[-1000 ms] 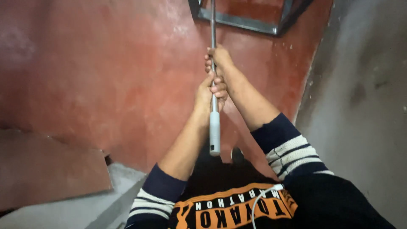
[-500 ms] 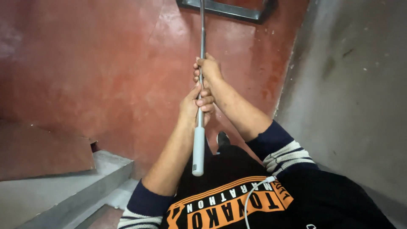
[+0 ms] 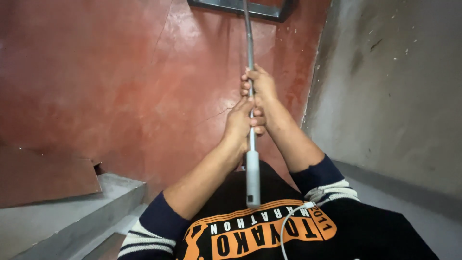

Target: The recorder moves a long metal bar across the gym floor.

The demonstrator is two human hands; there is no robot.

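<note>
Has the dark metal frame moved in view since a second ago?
Yes. The dark metal frame sits higher in view now, nearly cut off at the top edge, while both hands grip the grey pole.

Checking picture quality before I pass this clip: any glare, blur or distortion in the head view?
Head view: soft glare on the red floor near the top; wide-angle bending at the edges; both hands, left and right, and the grey pole are sharp; no hard shadows.

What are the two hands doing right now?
Left hand: closed around the grey pole, lower down.
Right hand: closed around the same pole, just above the left.
</note>
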